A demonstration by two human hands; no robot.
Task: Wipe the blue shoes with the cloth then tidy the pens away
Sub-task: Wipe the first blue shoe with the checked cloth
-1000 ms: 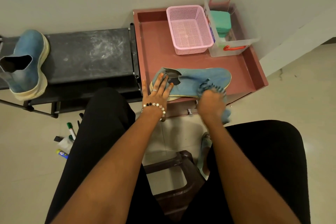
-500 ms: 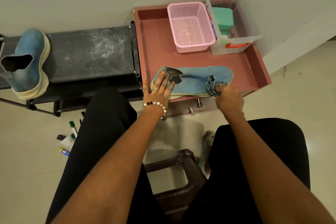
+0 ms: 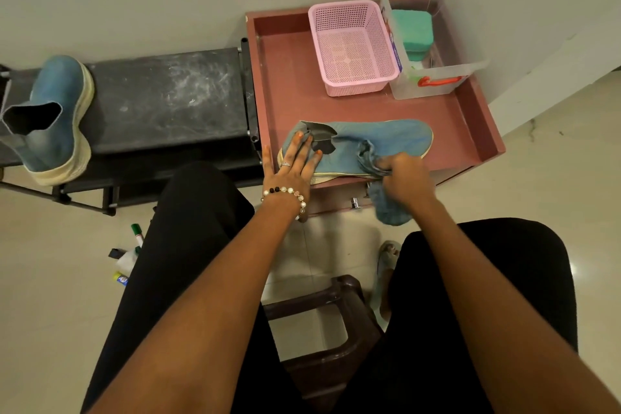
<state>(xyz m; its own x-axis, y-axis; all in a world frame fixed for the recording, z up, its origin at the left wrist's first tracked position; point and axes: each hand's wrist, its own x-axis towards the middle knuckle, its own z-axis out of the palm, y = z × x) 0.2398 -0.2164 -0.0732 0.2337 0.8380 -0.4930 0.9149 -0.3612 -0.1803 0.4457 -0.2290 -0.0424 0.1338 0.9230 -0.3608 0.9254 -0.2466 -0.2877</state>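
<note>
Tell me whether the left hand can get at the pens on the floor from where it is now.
Probably yes, once freed. The left hand lies flat on the shoe; the pens lie on the floor beside the left leg, which partly hides them but doesn't block the outer side.

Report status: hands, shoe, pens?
Left hand flat on shoe, steadying. Right hand grips cloth, wiping side. Pens on floor, untouched. Nothing in the way.
</note>
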